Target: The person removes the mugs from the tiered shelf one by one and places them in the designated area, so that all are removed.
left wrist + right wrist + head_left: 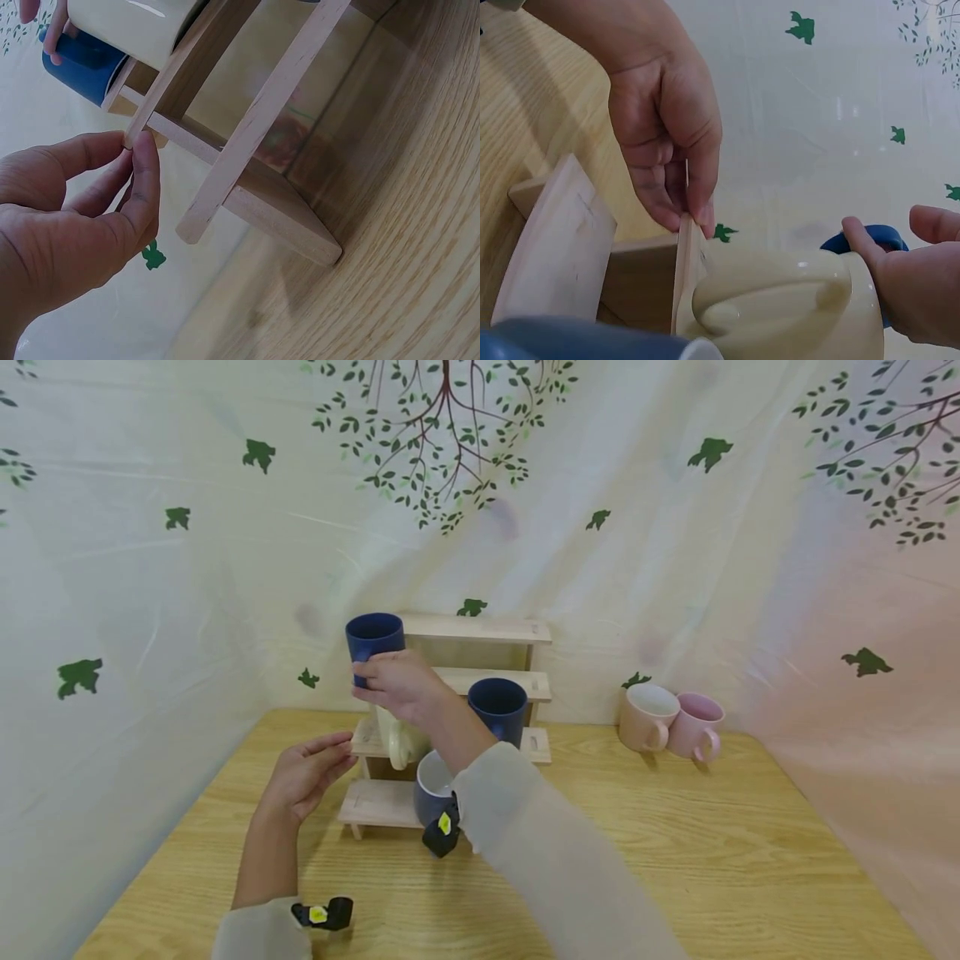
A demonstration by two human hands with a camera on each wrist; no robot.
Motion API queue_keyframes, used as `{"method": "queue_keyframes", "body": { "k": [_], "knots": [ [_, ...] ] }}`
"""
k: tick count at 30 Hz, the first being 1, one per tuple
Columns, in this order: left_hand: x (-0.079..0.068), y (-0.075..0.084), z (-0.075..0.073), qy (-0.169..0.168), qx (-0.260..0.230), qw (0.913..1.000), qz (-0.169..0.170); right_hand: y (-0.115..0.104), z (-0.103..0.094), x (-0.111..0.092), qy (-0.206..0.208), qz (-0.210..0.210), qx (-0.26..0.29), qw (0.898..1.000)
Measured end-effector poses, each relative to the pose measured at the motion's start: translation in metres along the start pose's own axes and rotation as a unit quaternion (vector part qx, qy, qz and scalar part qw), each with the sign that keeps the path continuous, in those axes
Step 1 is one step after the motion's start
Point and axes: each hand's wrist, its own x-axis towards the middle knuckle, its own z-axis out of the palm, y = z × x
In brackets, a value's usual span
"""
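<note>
Navy cylindrical ceramic-looking mug (367, 646), right hand (401, 683) gripping, ten o'clock of stepped pale-wood rack (468, 628), left hand (306, 777) pinching nine-o'clock end.

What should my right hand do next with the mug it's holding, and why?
I'd probably ease the held mug straight down onto the rack: your right hand grips it, whether its base is seated isn't clear, and the cream mug is close by. Your left hand pinches the rack's edge.
</note>
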Motion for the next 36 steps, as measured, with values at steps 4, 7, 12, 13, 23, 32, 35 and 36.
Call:
{"method": "queue_keyframes", "body": {
  "k": [4, 7, 12, 13, 23, 32, 35, 36],
  "knots": [
    [-0.001, 0.001, 0.0, 0.001, 0.002, 1.0, 0.0, 0.002, 0.005, 0.001, 0.023, -0.001, 0.029, 0.999],
    [-0.001, 0.001, 0.0, 0.001, 0.005, 1.0, -0.001, 0.003, 0.006, 0.002, 0.032, -0.005, 0.038, 0.999],
    [-0.001, 0.002, 0.001, 0.004, 0.003, 1.0, -0.002, 0.004, 0.006, 0.004, 0.041, -0.004, 0.036, 0.999],
    [-0.001, 0.002, 0.001, 0.003, 0.001, 1.0, -0.002, 0.004, 0.006, 0.004, 0.043, -0.004, 0.034, 0.999],
    [-0.002, 0.004, 0.002, 0.001, 0.002, 1.0, -0.002, 0.006, 0.005, 0.003, 0.054, -0.02, -0.013, 0.998],
    [0.0, 0.001, 0.001, 0.003, 0.007, 0.9999, -0.012, 0.01, 0.003, 0.002, 0.043, -0.047, -0.046, 0.997],
    [0.0, 0.002, 0.001, 0.004, 0.009, 0.9999, -0.007, 0.011, 0.003, 0.002, 0.031, -0.06, -0.047, 0.997],
    [0.0, 0.002, 0.001, 0.004, 0.01, 0.9999, -0.006, 0.011, 0.002, 0.002, 0.027, -0.064, -0.044, 0.997]
  ]
}}
